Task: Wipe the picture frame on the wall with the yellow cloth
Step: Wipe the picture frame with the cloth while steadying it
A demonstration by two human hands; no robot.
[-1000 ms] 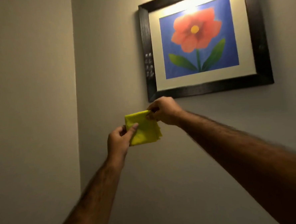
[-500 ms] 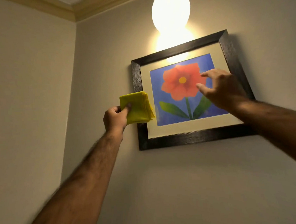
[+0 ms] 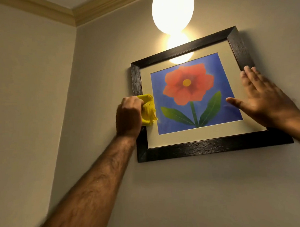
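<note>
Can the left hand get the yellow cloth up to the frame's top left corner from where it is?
Probably yes. The left hand holds the yellow cloth against the picture frame at its left side, and nothing blocks the way up.

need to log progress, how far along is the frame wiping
Done: the cloth is folded, gripped in the left hand and up at the frame's left side. In hand: the open right hand is at its right side. Left: seemingly all the wiping.

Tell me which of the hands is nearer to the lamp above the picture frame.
Right. The right hand lies open on the picture frame's right side, fingertips high, closer to the lamp. The left hand holds the yellow cloth lower, at the left edge.
</note>
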